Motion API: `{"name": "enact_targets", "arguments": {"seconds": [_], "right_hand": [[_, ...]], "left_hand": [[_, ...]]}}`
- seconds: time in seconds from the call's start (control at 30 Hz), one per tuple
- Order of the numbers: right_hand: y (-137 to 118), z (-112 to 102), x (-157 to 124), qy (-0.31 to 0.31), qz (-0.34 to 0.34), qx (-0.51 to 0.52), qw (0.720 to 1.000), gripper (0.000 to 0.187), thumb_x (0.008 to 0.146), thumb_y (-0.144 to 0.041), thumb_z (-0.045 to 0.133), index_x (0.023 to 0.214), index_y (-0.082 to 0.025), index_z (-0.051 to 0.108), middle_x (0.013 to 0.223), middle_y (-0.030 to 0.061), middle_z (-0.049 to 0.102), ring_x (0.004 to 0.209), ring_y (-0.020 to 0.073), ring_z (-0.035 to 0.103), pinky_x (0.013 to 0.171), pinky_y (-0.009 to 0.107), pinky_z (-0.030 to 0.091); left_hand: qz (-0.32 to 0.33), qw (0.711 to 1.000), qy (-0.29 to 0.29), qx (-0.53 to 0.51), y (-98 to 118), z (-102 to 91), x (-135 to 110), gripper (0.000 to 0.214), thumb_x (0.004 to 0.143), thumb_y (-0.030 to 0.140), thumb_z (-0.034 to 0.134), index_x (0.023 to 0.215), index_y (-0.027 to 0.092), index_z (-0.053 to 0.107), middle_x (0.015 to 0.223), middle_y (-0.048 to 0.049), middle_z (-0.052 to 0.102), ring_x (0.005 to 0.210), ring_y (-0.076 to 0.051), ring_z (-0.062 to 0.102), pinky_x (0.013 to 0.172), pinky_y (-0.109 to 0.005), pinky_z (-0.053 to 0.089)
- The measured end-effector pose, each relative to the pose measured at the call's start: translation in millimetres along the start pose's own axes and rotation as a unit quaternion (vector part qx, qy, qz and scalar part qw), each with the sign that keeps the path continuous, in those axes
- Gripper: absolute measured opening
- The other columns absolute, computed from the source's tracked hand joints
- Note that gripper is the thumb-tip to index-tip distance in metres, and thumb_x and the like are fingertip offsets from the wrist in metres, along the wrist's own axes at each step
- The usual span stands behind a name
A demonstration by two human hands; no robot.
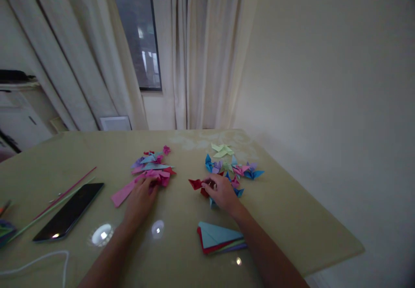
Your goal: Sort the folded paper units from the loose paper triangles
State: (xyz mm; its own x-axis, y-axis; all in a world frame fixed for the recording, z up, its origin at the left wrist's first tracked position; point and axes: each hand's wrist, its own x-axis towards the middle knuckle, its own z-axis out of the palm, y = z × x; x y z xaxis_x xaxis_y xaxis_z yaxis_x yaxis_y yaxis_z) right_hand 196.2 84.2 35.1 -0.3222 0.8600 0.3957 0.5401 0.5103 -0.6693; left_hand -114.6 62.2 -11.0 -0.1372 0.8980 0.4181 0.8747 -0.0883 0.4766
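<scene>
My left hand (pixel 140 199) lies flat on the table, fingers stretched toward a pile of folded pink, red and blue paper pieces (pixel 152 167), its fingertips touching the pile's near edge. My right hand (pixel 221 192) is curled, its fingers pinching a red folded paper piece (pixel 196 184) at the near edge of a second cluster of folded paper shapes (pixel 234 169) in blue, green, pink and purple. A stack of folded sheets with a light blue one on top (pixel 218 237) lies just left of my right forearm.
A black phone (pixel 69 212) lies at the left, beside thin pink and green sticks (pixel 66 193). A white cable (pixel 39 260) curls at the near left. The glossy yellowish table (pixel 292 219) ends at the right near a bare wall. Curtains and a window stand behind.
</scene>
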Motion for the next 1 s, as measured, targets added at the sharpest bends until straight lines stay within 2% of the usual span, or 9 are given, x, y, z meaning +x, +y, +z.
{"name": "enact_targets", "arguments": {"seconds": [0.1, 0.2, 0.37, 0.5, 0.63, 0.7, 0.77, 0.87, 1.0], "right_hand": [[-4, 9, -4, -0.041, -0.043, -0.042, 0.997, 0.006, 0.092, -0.018, 0.072, 0.091, -0.02, 0.077, 0.085, 0.0032, 0.075, 0.077, 0.0182, 0.068, 0.071, 0.029, 0.048], [-2, 13, -6, -0.065, -0.054, -0.097, 0.992, 0.006, 0.09, -0.016, 0.074, 0.089, -0.02, 0.078, 0.088, 0.005, 0.073, 0.083, 0.02, 0.068, 0.075, 0.031, 0.049], [-4, 8, -6, -0.014, -0.042, -0.067, 0.997, 0.012, 0.097, -0.018, 0.066, 0.101, -0.019, 0.077, 0.099, 0.0076, 0.072, 0.088, 0.0201, 0.068, 0.08, 0.033, 0.051], [-21, 8, -11, -0.021, -0.055, 0.05, 0.997, 0.028, 0.096, -0.035, 0.074, 0.121, -0.022, 0.073, 0.103, 0.0054, 0.073, 0.084, 0.0183, 0.066, 0.075, 0.03, 0.053], [-35, 13, -14, -0.043, -0.09, 0.094, 0.991, 0.017, 0.098, -0.039, 0.072, 0.103, -0.024, 0.078, 0.092, 0.0031, 0.072, 0.079, 0.0172, 0.065, 0.073, 0.028, 0.051], [-34, 12, -12, -0.013, -0.085, 0.089, 0.992, 0.018, 0.1, -0.037, 0.069, 0.095, -0.023, 0.079, 0.087, 0.0033, 0.073, 0.078, 0.0179, 0.065, 0.073, 0.029, 0.051], [-28, 10, -8, 0.043, -0.061, 0.083, 0.994, 0.019, 0.1, -0.037, 0.066, 0.094, -0.022, 0.078, 0.086, 0.0045, 0.074, 0.077, 0.0188, 0.066, 0.072, 0.03, 0.052], [-14, 3, -1, 0.114, -0.015, 0.065, 0.991, 0.021, 0.099, -0.037, 0.064, 0.101, -0.021, 0.076, 0.09, 0.0065, 0.076, 0.074, 0.0198, 0.068, 0.069, 0.031, 0.053], [2, -4, 4, 0.14, 0.011, 0.037, 0.989, 0.023, 0.097, -0.038, 0.064, 0.104, -0.02, 0.075, 0.091, 0.0073, 0.076, 0.072, 0.02, 0.067, 0.069, 0.032, 0.053]], "left_hand": [[-0.006, 0.998, 0.03, -0.056, 6, -4.2, 1, 0.026, 0.09, 0.036, 0.052, 0.095, 0.021, 0.073, 0.108, -0.0117, 0.072, 0.094, -0.028, 0.069, 0.084, -0.042, 0.057], [-0.023, 0.992, 0.056, -0.108, 13, -13.7, 4, 0.03, 0.09, 0.045, 0.058, 0.092, 0.022, 0.076, 0.103, -0.0095, 0.073, 0.08, -0.024, 0.068, 0.074, -0.037, 0.057], [-0.007, 0.971, 0.119, -0.209, 32, -23.9, 5, 0.036, 0.087, 0.055, 0.068, 0.089, 0.022, 0.081, 0.106, -0.0107, 0.073, 0.094, -0.025, 0.069, 0.079, -0.035, 0.058], [0.059, 0.955, 0.04, -0.288, 63, -14.5, -10, 0.026, 0.089, 0.049, 0.071, 0.086, 0.025, 0.081, 0.093, -0.0071, 0.075, 0.087, -0.023, 0.07, 0.076, -0.032, 0.057], [0.124, 0.945, -0.037, -0.301, 85, -2.8, -24, 0.021, 0.094, 0.041, 0.067, 0.088, 0.026, 0.081, 0.091, -0.0065, 0.075, 0.087, -0.021, 0.07, 0.079, -0.031, 0.056], [0.118, 0.949, -0.039, -0.291, 82, -0.4, -22, 0.025, 0.099, 0.041, 0.06, 0.097, 0.025, 0.079, 0.098, -0.0076, 0.076, 0.093, -0.022, 0.071, 0.084, -0.033, 0.057], [0.092, 0.965, -0.006, -0.246, 69, 0.8, -16, 0.03, 0.102, 0.04, 0.052, 0.11, 0.024, 0.076, 0.112, -0.0097, 0.075, 0.105, -0.025, 0.07, 0.094, -0.038, 0.055], [0.061, 0.992, 0.041, -0.101, 43, 3.7, -8, 0.034, 0.097, 0.038, 0.056, 0.124, 0.022, 0.07, 0.129, -0.0138, 0.069, 0.122, -0.032, 0.062, 0.107, -0.049, 0.048], [0.048, 0.999, 0.0, 0.018, 22, 8.5, -5, 0.032, 0.094, 0.036, 0.058, 0.119, 0.021, 0.07, 0.121, -0.0136, 0.072, 0.116, -0.035, 0.063, 0.103, -0.051, 0.048]]}}
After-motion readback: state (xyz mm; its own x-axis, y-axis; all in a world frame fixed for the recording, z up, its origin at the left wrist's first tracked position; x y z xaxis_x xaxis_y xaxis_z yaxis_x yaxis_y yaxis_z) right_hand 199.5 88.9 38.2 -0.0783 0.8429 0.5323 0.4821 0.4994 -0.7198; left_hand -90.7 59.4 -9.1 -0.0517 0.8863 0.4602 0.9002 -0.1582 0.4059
